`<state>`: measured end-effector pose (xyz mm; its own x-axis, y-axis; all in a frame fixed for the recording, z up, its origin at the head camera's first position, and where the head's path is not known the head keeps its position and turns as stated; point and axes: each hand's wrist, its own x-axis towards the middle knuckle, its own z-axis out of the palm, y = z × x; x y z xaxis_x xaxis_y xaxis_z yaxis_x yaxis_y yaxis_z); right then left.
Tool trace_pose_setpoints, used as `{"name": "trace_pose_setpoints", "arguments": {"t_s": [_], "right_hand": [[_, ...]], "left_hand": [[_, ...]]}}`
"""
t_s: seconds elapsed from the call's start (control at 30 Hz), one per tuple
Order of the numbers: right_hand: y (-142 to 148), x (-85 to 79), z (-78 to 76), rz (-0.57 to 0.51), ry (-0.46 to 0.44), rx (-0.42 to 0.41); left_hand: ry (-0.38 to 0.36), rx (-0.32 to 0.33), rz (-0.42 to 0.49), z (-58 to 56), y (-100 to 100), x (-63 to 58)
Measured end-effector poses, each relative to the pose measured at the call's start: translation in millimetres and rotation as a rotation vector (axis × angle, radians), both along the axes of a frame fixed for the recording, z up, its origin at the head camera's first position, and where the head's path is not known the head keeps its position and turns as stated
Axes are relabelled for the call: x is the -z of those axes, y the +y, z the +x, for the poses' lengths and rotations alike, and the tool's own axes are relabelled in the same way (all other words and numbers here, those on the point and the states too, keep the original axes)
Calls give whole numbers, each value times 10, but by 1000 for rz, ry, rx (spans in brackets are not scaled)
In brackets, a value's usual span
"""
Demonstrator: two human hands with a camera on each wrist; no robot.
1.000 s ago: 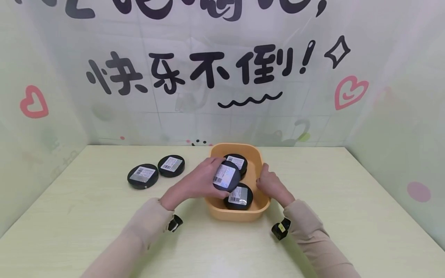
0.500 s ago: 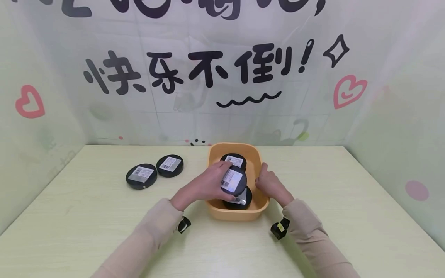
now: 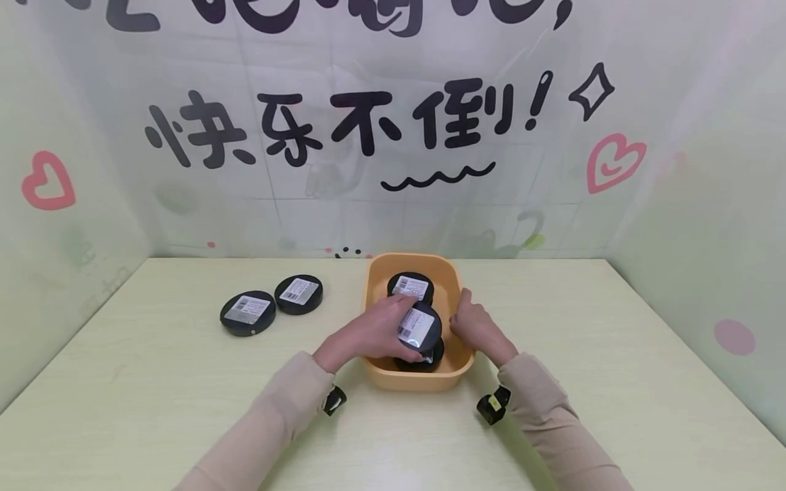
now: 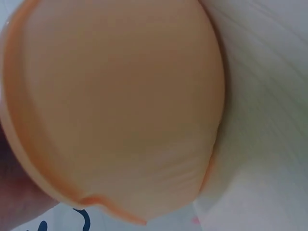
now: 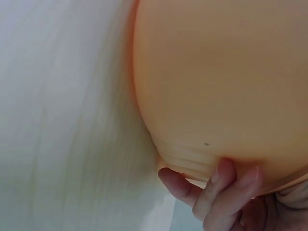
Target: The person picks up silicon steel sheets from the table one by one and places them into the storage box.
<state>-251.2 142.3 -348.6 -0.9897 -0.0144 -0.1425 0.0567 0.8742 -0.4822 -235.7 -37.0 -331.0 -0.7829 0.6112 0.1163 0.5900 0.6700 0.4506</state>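
Note:
In the head view my left hand (image 3: 383,329) holds a round black disc-shaped case (image 3: 420,327) with a white barcode label, thumb and fingers at its edges. The case is over the near part of an orange plastic bin (image 3: 457,358), overlapping another black case (image 3: 424,363) below it. A further labelled black case (image 3: 411,286) lies toward the bin's far end. My right hand (image 3: 482,329) grips the bin's right rim; in the right wrist view its fingers (image 5: 226,192) lie against the bin's outer wall (image 5: 216,86). The left wrist view is mostly filled by the bin's outer wall (image 4: 125,96).
Two more black cases, a nearer one (image 3: 248,314) and a farther one (image 3: 299,294), lie side by side on the pale wooden table (image 3: 153,382) left of the bin. A printed backdrop (image 3: 344,204) stands behind the table, with side panels at left and right.
My left hand has carried the held case rightward and slightly nearer, so it now covers more of the near case in the bin. The right hand keeps its grip on the rim.

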Motion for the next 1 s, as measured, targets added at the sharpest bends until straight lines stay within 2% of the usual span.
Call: {"name": "trace_pose_setpoints", "arguments": {"t_s": [0.57,0.77,1.0], "right_hand": [[16,4,15,9,49,-34],[16,7,10,6,46,-35],[16,2,7,-7,29,-20]], "left_hand": [[-88,13,-59,-34,46,83],[-98,6,-78,-34,60,92],[-98,34,-106,-44,88,85]]}}
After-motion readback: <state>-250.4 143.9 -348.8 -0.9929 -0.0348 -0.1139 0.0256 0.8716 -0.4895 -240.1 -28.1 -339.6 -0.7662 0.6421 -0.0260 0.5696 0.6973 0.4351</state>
